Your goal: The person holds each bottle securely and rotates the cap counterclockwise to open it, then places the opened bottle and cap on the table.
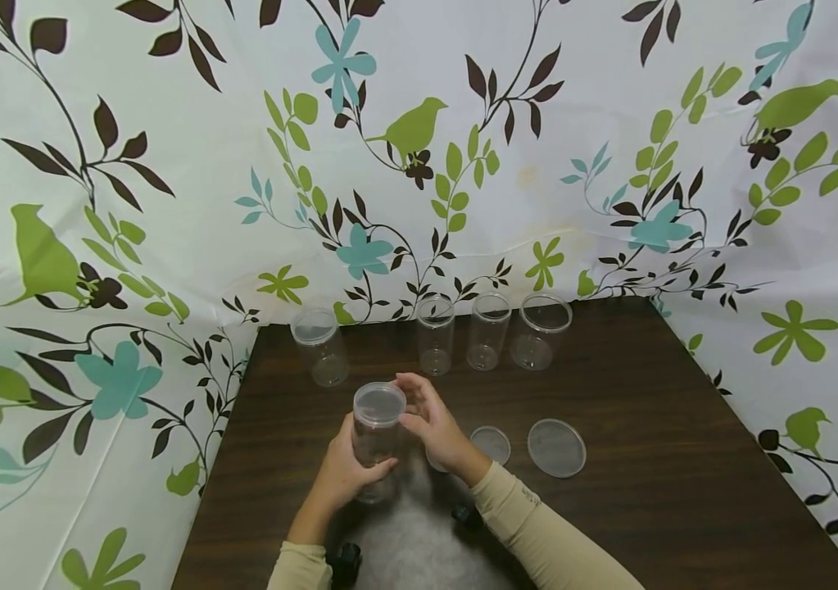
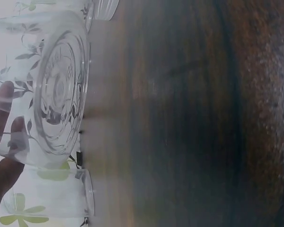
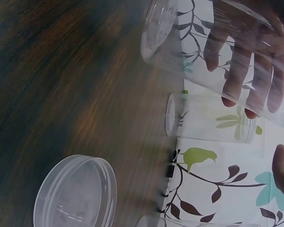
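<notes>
My left hand grips a clear plastic jar around its side, the thumb across the front. The jar is held up over the table, and a translucent lid covers its top. Beside the lid's right edge is my right hand, its fingers loosely bent and the fingertips at or very near the rim; firm contact is not clear. The right wrist view shows fingers through the clear wall of the jar. From below, the jar's ringed base appears in the left wrist view.
A lidded jar stands at the back left. Three uncovered jars, a narrow one, another and a wider one, line the back. Lids lie on the dark table: a round one, a larger one, another partly behind the right hand.
</notes>
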`<state>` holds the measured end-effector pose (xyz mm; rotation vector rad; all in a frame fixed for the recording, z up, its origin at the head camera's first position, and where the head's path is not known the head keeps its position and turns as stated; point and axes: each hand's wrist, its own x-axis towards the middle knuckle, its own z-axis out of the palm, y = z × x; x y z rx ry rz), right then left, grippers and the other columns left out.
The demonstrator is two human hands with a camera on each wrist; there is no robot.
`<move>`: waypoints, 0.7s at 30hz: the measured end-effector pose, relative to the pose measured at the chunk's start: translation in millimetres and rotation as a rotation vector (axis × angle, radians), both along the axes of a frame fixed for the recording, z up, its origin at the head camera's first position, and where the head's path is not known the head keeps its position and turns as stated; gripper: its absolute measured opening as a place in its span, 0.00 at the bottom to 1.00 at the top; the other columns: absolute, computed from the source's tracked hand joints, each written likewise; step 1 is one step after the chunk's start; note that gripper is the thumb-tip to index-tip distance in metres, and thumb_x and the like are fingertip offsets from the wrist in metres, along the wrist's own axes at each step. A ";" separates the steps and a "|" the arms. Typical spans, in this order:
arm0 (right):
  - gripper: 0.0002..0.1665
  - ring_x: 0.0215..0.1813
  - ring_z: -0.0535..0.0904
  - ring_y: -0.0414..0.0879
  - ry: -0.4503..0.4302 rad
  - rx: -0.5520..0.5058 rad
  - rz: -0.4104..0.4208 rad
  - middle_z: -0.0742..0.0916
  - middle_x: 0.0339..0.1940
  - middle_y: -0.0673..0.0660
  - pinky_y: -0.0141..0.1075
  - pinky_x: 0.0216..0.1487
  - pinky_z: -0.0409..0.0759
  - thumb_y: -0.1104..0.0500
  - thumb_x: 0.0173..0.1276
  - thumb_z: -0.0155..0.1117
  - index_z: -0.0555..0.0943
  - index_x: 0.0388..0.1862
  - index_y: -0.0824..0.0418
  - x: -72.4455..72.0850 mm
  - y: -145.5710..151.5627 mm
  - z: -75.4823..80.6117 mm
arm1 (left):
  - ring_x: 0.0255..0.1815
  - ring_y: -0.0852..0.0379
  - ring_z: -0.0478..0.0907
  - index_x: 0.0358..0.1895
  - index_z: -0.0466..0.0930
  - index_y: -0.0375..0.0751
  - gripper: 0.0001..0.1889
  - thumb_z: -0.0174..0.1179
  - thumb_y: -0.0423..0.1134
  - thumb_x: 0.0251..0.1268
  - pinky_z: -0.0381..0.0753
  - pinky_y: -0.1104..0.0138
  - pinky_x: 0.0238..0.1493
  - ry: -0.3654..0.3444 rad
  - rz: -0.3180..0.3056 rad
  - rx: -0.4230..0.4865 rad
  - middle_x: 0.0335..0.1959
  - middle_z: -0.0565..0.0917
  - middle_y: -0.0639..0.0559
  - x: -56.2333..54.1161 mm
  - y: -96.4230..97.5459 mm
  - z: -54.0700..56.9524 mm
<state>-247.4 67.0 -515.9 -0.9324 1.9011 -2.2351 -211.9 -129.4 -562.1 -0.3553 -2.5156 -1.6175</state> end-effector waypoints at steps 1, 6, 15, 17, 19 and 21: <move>0.33 0.68 0.69 0.49 -0.011 -0.018 0.017 0.69 0.69 0.78 0.36 0.63 0.72 0.72 0.71 0.49 0.56 0.74 0.76 -0.1 -0.6 1.1 | 0.59 0.45 0.79 0.68 0.66 0.34 0.47 0.83 0.41 0.42 0.76 0.46 0.59 -0.005 -0.001 -0.002 0.59 0.80 0.41 0.2 0.3 0.1; 0.36 0.71 0.71 0.51 -0.065 -0.047 0.070 0.72 0.70 0.76 0.39 0.68 0.68 0.73 0.68 0.40 0.56 0.77 0.71 -2.2 -1.7 5.1 | 0.59 0.46 0.79 0.67 0.67 0.35 0.47 0.84 0.42 0.41 0.77 0.48 0.59 0.007 -0.035 -0.006 0.59 0.81 0.42 0.1 1.6 -1.9; 0.37 0.75 0.66 0.58 -0.074 -0.063 0.101 0.67 0.74 0.76 0.37 0.70 0.66 0.72 0.69 0.37 0.51 0.79 0.72 -5.2 -0.7 5.5 | 0.58 0.46 0.79 0.67 0.67 0.35 0.46 0.83 0.43 0.43 0.78 0.49 0.58 0.041 -0.048 -0.010 0.59 0.81 0.43 0.7 2.6 -2.7; 0.39 0.75 0.63 0.63 -0.059 -0.068 0.071 0.66 0.74 0.77 0.37 0.68 0.67 0.75 0.63 0.37 0.52 0.77 0.74 -5.1 -1.1 4.7 | 0.58 0.47 0.80 0.66 0.68 0.35 0.46 0.84 0.42 0.42 0.78 0.50 0.58 0.043 -0.033 0.001 0.58 0.81 0.44 0.5 1.9 -3.4; 0.40 0.74 0.63 0.65 -0.049 -0.079 0.031 0.66 0.73 0.78 0.37 0.66 0.69 0.76 0.59 0.36 0.53 0.75 0.77 -4.6 -1.7 3.7 | 0.57 0.48 0.80 0.66 0.68 0.35 0.46 0.84 0.42 0.42 0.78 0.50 0.58 0.046 -0.020 0.018 0.58 0.81 0.44 0.3 0.7 -4.1; 0.38 0.71 0.66 0.62 -0.042 -0.086 -0.019 0.66 0.71 0.81 0.36 0.63 0.71 0.77 0.59 0.38 0.55 0.73 0.79 -3.1 -2.5 2.2 | 0.58 0.47 0.79 0.65 0.68 0.35 0.45 0.84 0.40 0.42 0.77 0.48 0.59 0.044 -0.008 0.042 0.57 0.81 0.44 -0.1 -0.8 -5.0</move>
